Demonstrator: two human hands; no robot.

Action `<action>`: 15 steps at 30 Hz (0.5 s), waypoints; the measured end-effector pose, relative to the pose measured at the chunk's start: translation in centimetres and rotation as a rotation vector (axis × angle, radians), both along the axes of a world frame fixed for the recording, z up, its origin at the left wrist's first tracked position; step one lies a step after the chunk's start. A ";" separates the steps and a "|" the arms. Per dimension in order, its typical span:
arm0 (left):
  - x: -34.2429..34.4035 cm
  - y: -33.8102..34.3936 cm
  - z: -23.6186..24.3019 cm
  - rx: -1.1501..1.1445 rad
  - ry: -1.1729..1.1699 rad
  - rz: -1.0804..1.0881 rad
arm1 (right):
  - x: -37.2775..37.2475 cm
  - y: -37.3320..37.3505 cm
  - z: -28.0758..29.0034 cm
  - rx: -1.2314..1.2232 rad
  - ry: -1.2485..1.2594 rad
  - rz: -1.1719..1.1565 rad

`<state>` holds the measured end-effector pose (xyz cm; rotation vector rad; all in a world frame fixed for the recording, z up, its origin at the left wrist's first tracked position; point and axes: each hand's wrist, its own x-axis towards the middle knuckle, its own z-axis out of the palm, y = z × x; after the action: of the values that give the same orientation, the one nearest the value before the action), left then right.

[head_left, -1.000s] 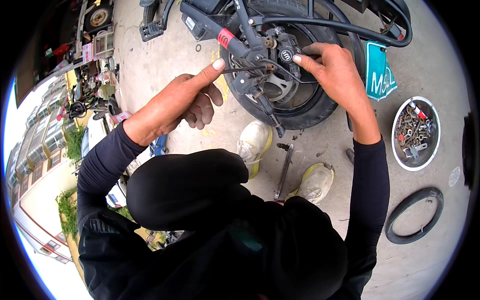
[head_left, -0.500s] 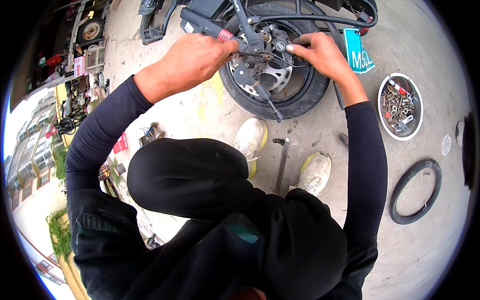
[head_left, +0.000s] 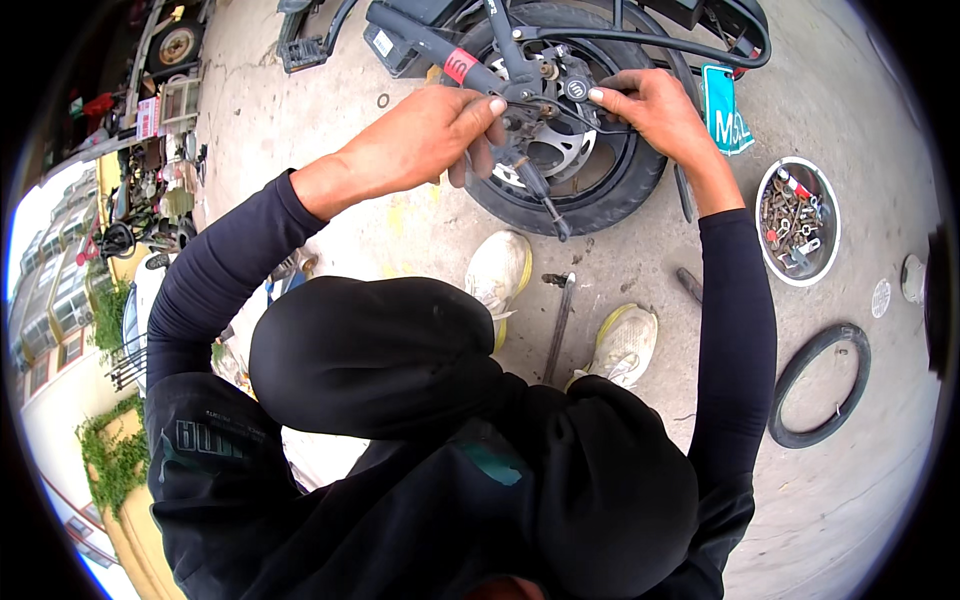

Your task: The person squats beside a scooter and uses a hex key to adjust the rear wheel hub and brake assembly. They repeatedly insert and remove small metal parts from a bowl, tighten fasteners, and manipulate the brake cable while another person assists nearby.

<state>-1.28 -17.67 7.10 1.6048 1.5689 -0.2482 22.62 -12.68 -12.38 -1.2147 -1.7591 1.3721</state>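
Observation:
A two-wheeler's rear wheel (head_left: 600, 205) lies before me with its brake disc (head_left: 572, 158) facing up. My left hand (head_left: 425, 135) is left of the hub, beside a thin black cable (head_left: 543, 103). Its thumb stands apart from the lower fingers, which are blurred. My right hand (head_left: 650, 112) pinches the edge of the black brake caliper (head_left: 577, 88) between thumb and index finger; the other fingers are partly hidden. Below the hub a dark kickstand (head_left: 540, 188) points toward my feet.
A tool with a long metal handle (head_left: 562, 330) lies between my shoes. To the right are a metal bowl (head_left: 836, 225) of bolts and small parts, a black inner tube (head_left: 785, 400) and a teal plate (head_left: 720, 95). A dark short piece (head_left: 689, 284) lies near my right forearm.
My left hand has come down and to the right, its fingers loosening from a pinch near the cable. My right hand stays at the caliper. The whole view has shifted slightly.

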 end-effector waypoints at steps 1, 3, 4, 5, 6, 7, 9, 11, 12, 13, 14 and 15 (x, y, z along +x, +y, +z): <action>-0.2 -0.2 -0.8 0.097 0.010 -0.094 | 0.0 0.0 -0.1 -0.001 0.002 -0.002; -0.6 -0.1 -1.1 0.343 0.079 -0.414 | -0.1 0.1 -0.1 0.008 -0.008 -0.004; -0.7 0.0 -0.9 0.382 0.151 -0.501 | -0.2 0.1 -0.1 0.018 -0.020 -0.005; -0.6 0.1 -0.6 0.420 0.221 -0.588 | -0.1 0.0 0.0 0.026 -0.036 -0.008; -0.5 0.3 -0.3 0.458 0.291 -0.675 | 0.0 0.0 0.0 0.027 -0.037 -0.004; -0.5 0.8 0.0 0.455 0.302 -0.663 | 0.1 0.0 -0.1 0.029 -0.038 0.000; -0.8 1.7 0.4 0.448 0.326 -0.635 | 0.1 0.0 0.1 0.021 -0.046 0.006; -1.8 1.6 -0.4 0.390 0.143 -0.494 | 0.0 0.0 0.3 -0.001 -0.059 0.009; -2.3 1.3 -1.0 0.358 0.052 -0.421 | -0.2 -0.1 0.4 0.041 -0.106 0.007; -2.7 1.0 -1.5 0.357 0.046 -0.414 | -0.4 -0.2 0.5 0.083 -0.153 0.007; -2.6 0.9 -1.5 0.318 0.004 -0.351 | -0.5 -0.3 0.4 0.124 -0.199 0.003; -2.3 0.7 -1.5 0.278 -0.038 -0.288 | -0.7 -0.4 0.1 0.112 -0.183 -0.026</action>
<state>-3.56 -16.98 5.60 2.0429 1.3861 -0.1565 21.93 -13.06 -12.28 -1.3317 -1.9103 1.1619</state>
